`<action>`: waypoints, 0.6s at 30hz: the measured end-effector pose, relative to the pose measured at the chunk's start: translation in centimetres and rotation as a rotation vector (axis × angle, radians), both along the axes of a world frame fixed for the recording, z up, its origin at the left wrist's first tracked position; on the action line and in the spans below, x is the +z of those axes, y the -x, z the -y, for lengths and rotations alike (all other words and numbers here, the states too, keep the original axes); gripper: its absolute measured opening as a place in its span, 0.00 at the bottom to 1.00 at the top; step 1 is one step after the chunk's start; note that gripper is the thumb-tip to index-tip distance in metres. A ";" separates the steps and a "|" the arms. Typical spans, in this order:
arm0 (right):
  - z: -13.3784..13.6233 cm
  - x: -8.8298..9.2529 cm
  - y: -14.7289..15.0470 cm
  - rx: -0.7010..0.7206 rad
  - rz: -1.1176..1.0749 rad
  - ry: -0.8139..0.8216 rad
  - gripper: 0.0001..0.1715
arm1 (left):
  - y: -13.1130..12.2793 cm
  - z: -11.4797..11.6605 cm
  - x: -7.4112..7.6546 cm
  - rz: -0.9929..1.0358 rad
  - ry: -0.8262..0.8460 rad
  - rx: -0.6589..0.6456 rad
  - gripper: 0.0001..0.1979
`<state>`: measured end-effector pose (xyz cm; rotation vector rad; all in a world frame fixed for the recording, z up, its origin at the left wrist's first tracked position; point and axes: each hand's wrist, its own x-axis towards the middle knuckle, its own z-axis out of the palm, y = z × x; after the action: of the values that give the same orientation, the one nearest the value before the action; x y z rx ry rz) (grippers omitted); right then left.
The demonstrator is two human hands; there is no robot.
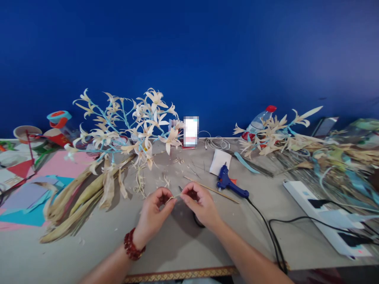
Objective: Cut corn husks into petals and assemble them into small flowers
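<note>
Near the table's middle, my left hand (156, 211) pinches one end of a thin pale strip (177, 196). My right hand (201, 205) pinches the strip's other end, with the fingertips of both hands close together. A red beaded bracelet circles my left wrist. Dark-handled scissors (199, 221) lie partly hidden beneath my right hand. A thin wooden stick (220, 193) rests just beyond that hand. To its right is a blue glue gun (229, 183), its nozzle over a white pad (218, 159).
Pale flowers on light-blue stems (127, 126) stand at the back left, more (275, 134) at the back right. Dried husks (85, 197) and coloured paper (63, 163) lie left. A white power strip (310, 215) with black cables is at right. A phone (191, 132) stands by the wall.
</note>
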<state>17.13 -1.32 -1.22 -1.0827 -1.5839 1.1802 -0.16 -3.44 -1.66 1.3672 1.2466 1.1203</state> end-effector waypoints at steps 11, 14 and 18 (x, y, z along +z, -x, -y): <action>0.0 -0.1 0.1 0.011 -0.021 0.048 0.08 | 0.4 0.3 -0.1 -0.200 -0.177 0.067 0.04; 0.0 0.0 0.1 0.008 -0.015 0.047 0.08 | 0.5 0.3 0.4 -0.261 -0.218 0.097 0.03; -0.1 -0.2 0.1 0.005 -0.004 0.057 0.09 | 0.6 0.3 0.6 -0.366 -0.290 0.124 0.03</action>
<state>17.06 -1.24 -1.40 -1.1127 -1.5590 1.2367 -0.77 -3.74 -1.06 1.7933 1.4869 1.2074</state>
